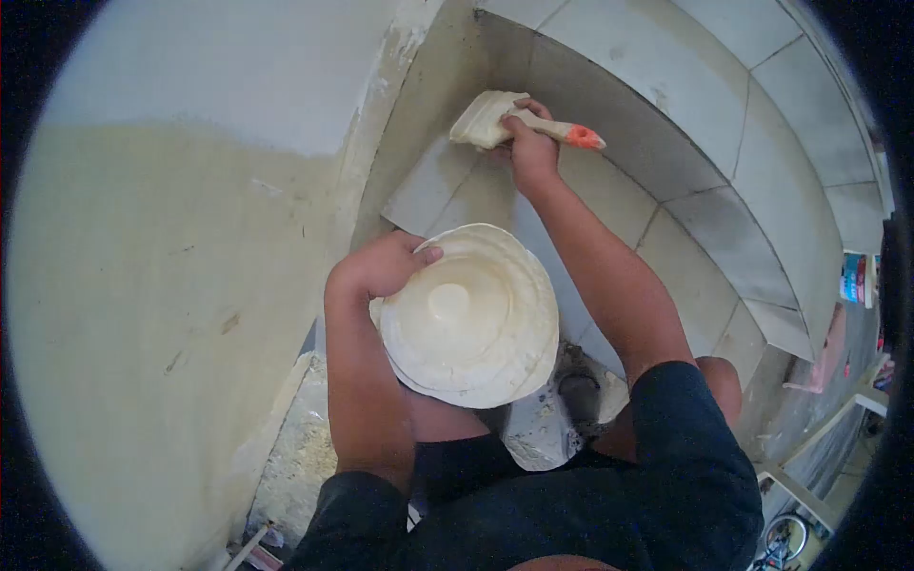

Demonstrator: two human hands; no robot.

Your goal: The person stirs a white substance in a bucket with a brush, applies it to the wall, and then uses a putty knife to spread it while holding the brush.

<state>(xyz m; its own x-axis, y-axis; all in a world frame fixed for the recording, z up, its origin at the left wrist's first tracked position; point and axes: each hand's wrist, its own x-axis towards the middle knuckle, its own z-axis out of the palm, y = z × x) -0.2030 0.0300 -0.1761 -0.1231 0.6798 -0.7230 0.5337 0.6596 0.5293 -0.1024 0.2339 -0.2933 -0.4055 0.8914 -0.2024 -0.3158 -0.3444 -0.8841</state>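
Note:
My right hand grips a wide paintbrush by its handle, which ends in an orange-red tip. Cream paint coats the bristles, and they point left toward the corner of the wall. Lower down, my left hand holds a round, paint-smeared bowl by its rim, the thumb lying over the edge. Pale cream paint covers the inside of the bowl. To the left stands a wall, cream in its lower part and whiter above.
Tiled steps curve up on the right. Behind the bowl lies a paint-splashed floor. A paint bucket stands at far right, above a pale frame and a wheel.

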